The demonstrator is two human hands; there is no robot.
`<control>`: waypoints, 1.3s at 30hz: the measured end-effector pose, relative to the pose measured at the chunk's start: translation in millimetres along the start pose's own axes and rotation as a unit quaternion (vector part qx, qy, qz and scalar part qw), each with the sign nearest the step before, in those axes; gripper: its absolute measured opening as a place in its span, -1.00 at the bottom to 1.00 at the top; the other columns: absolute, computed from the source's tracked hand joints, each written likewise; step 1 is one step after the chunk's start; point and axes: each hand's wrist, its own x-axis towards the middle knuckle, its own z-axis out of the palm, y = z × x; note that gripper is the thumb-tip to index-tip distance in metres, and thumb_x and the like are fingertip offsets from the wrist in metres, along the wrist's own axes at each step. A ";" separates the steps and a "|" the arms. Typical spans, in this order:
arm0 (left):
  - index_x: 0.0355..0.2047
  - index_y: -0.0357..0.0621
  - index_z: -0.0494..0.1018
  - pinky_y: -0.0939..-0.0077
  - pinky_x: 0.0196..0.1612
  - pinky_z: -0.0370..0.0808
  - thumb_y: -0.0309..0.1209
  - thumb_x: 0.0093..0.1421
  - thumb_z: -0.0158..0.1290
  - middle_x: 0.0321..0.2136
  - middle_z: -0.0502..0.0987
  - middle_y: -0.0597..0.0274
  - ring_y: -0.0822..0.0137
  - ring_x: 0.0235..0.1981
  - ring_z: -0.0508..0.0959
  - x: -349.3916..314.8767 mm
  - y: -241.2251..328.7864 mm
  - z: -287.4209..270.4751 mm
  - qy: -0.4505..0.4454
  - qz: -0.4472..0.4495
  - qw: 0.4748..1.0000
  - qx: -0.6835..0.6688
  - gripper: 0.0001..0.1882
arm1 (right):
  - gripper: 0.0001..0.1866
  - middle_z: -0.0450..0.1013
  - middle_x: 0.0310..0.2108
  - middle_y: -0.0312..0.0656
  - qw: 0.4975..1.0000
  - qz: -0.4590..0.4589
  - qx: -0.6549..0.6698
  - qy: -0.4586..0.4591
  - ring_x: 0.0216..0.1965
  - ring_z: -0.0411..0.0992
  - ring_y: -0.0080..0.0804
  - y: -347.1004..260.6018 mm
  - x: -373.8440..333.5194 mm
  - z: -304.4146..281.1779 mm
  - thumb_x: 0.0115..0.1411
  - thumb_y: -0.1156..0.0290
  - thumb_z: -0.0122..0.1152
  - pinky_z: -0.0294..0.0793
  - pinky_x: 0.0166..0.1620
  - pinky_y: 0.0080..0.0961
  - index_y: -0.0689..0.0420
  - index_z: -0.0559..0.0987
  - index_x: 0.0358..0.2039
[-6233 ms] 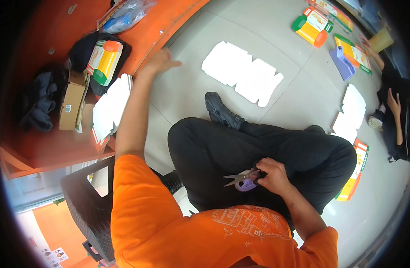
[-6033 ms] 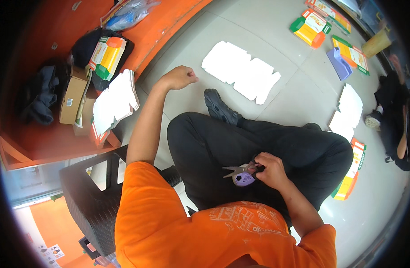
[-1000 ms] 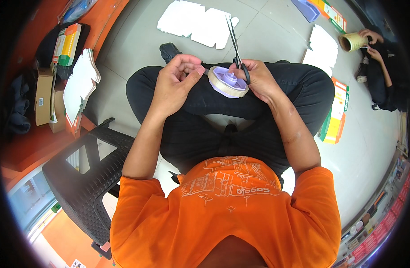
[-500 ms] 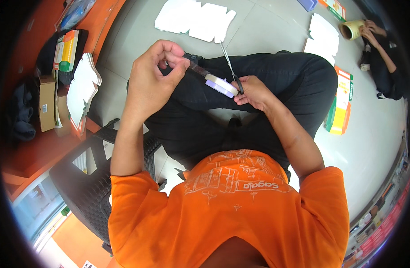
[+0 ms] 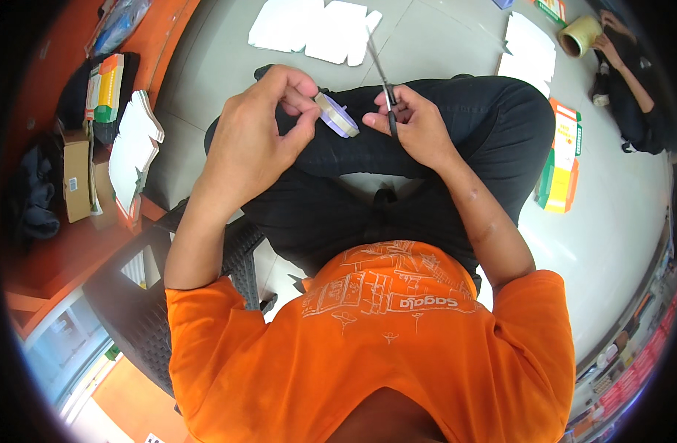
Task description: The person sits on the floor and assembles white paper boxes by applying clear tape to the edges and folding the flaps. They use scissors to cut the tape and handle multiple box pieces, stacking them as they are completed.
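Over my lap, my left hand (image 5: 268, 133) pinches a roll of clear tape with a lilac core (image 5: 338, 118) at its edge, or by a short strip of tape; which one I cannot tell. My right hand (image 5: 421, 131), a little to the right of the roll and apart from it, has its fingers around the black handles of a pair of scissors (image 5: 379, 63). The scissors' blades point away from me, toward the far floor, and look closed together. My right thumb reaches out toward the tape roll without touching it.
White flattened cartons (image 5: 315, 31) lie on the tiled floor ahead, another white carton (image 5: 530, 48) and printed cartons (image 5: 563, 159) to the right. A black plastic stool (image 5: 132, 295) and an orange shelf (image 5: 36, 273) are at left. At far right another person's hands (image 5: 611, 48) hold a yellowish cylinder (image 5: 579, 37).
The tape roll has moved left, up close to my left fingers, and my right fingers have come off it. My right hand has shifted slightly right and up with the scissors.
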 end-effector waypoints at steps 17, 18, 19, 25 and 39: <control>-0.19 -0.24 0.41 0.59 -0.30 0.42 -0.57 0.13 0.20 -0.41 0.61 0.23 0.47 -0.33 0.60 13.1 -6.8 -9.2 0.011 0.004 0.999 0.039 -0.74 | -0.54 0.52 -0.41 -0.07 0.867 -0.248 -0.414 -0.121 -0.30 0.49 -0.03 -43.6 49.9 -91.0 -0.17 0.25 0.56 0.47 -0.23 -0.24 0.24 0.55 -0.34; -0.18 -0.24 0.41 0.60 -0.28 0.42 -0.57 0.13 0.20 -0.41 0.61 0.24 0.48 -0.33 0.59 13.8 -4.9 -9.7 0.010 -0.007 0.999 0.039 -0.74 | -0.55 0.52 -0.40 -0.07 0.854 -0.263 -0.430 -0.125 -0.29 0.49 -0.02 -48.1 53.9 -91.2 -0.17 0.26 0.56 0.47 -0.22 -0.22 0.23 0.55 -0.34; -0.18 -0.24 0.41 0.61 -0.27 0.41 -0.58 0.13 0.20 -0.40 0.61 0.25 0.49 -0.33 0.57 14.0 -2.7 -10.2 0.008 -0.020 0.999 0.041 -0.74 | -0.59 0.53 -0.37 -0.07 0.841 -0.239 -0.463 -0.145 -0.23 0.50 -0.06 -57.5 57.6 -88.5 -0.16 0.30 0.52 0.49 -0.18 -0.22 0.20 0.57 -0.32; -0.21 -0.23 0.42 0.55 -0.46 0.42 -0.56 0.10 0.22 -0.43 0.65 0.20 0.39 -0.37 0.64 16.9 -7.1 -9.6 0.028 0.021 0.997 0.063 -0.74 | -0.73 0.58 -0.43 -0.09 0.809 -0.252 -0.500 -0.180 -0.30 0.57 -0.05 -71.8 79.4 -70.1 -0.10 0.40 0.45 0.53 -0.27 -0.19 0.17 0.63 -0.35; -0.18 -0.24 0.39 0.53 -0.17 0.45 -0.55 0.15 0.19 -0.40 0.60 0.21 0.42 -0.31 0.59 45.3 -5.7 -9.0 -0.010 0.031 0.997 0.075 -0.75 | -0.81 0.59 -0.48 -0.12 0.735 -0.323 -0.583 -0.123 -0.35 0.59 -0.12 -63.7 99.6 -50.6 -0.13 0.36 0.46 0.58 -0.29 -0.27 0.13 0.67 -0.48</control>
